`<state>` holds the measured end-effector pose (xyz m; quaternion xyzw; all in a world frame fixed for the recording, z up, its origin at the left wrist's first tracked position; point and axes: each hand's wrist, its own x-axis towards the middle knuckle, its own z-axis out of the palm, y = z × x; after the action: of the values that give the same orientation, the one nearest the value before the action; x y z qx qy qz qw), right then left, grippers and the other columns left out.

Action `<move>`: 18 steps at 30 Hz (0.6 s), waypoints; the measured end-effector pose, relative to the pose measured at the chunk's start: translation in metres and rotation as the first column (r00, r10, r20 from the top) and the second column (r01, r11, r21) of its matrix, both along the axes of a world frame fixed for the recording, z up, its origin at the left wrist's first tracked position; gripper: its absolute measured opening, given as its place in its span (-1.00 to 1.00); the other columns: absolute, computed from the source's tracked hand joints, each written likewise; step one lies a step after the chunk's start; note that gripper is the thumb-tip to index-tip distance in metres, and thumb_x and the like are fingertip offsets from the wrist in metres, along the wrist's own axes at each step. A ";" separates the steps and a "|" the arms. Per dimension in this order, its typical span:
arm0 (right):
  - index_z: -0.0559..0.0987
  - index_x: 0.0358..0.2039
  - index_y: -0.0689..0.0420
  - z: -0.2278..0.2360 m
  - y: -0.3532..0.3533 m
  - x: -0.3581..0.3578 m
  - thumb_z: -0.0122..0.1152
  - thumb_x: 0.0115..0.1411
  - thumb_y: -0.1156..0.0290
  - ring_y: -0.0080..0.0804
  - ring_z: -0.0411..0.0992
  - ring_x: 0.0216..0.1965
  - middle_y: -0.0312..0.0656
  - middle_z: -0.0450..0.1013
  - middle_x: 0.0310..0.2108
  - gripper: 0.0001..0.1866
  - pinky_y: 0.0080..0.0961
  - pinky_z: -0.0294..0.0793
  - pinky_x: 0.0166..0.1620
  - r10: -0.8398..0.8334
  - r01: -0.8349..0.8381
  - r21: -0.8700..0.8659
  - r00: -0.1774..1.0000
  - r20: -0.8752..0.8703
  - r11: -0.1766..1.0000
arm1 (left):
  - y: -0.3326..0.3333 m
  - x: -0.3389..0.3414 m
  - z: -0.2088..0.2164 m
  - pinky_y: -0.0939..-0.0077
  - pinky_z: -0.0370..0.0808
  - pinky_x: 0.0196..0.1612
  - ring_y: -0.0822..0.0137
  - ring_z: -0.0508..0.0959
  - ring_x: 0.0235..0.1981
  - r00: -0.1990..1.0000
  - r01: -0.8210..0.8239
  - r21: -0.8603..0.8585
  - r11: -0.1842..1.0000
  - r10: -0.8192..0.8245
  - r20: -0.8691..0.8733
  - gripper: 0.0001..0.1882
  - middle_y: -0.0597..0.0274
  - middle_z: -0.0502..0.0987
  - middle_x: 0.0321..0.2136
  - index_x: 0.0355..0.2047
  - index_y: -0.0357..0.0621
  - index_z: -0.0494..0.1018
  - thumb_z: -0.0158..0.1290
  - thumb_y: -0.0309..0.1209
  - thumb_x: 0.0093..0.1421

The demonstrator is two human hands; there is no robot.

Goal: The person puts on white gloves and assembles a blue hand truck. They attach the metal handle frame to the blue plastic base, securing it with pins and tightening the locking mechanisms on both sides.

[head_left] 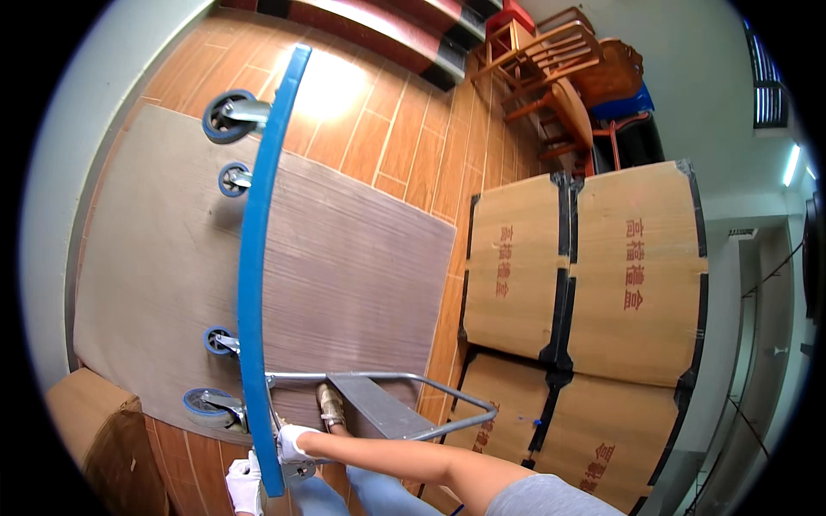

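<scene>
A blue platform trolley [255, 241] stands tipped up on its side in front of me. Its casters [231, 118] point left, and its grey metal handle [460, 397] extends right. My left hand [244, 483], in a white glove, grips the near end of the platform on the caster side. On the other face, beside the handle's base, my right hand [292, 442] is closed on the trolley, also in a white glove. The platform edge and a bracket partly hide the fingers of both hands.
A brown mat [353, 232] covers part of the wood-look floor [404, 129]. Large cardboard boxes [637, 275] are stacked at right. Another carton [107, 430] sits at lower left. Wooden chairs [568, 103] are piled at the back right, near steps [387, 43].
</scene>
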<state>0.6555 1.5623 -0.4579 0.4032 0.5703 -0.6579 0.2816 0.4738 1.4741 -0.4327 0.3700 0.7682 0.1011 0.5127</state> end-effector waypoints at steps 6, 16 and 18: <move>0.66 -0.27 0.04 0.051 0.022 0.024 0.23 0.05 0.27 -0.03 0.55 -0.24 0.00 0.56 -0.30 -0.76 -0.27 0.52 -0.16 -0.083 0.092 0.107 0.993 -0.083 0.990 | 0.015 0.007 0.019 0.52 0.36 -0.49 0.49 0.46 -0.61 0.997 0.075 0.066 0.995 -0.076 0.013 -0.58 0.17 0.51 -0.65 -0.59 -0.40 0.49 0.08 -0.25 0.27; 0.63 -0.47 0.15 0.056 0.017 0.031 0.11 0.04 0.23 0.01 0.53 -0.42 0.06 0.53 -0.47 -0.74 -0.20 0.52 -0.30 -0.154 0.173 0.133 0.978 -0.142 0.976 | 0.008 0.011 0.015 0.57 0.35 -0.51 0.58 0.36 -0.61 1.000 0.008 -0.062 0.998 -0.009 -0.015 -0.61 0.32 0.45 -0.68 -0.58 -0.31 0.45 0.11 -0.23 0.25; 0.63 -0.49 0.14 0.051 0.012 0.031 0.08 0.04 0.19 0.00 0.53 -0.46 0.06 0.52 -0.51 -0.71 -0.19 0.53 -0.31 -0.138 0.155 0.166 0.985 -0.106 0.974 | 0.003 0.012 0.008 0.50 0.35 -0.54 0.58 0.35 -0.66 1.000 -0.016 -0.032 0.999 0.016 -0.020 -0.61 0.26 0.41 -0.74 -0.62 -0.31 0.43 0.14 -0.26 0.23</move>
<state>0.6864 1.5745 -0.4070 0.4356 0.6067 -0.6431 0.1690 0.4862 1.4767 -0.4248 0.3565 0.7776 0.0893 0.5102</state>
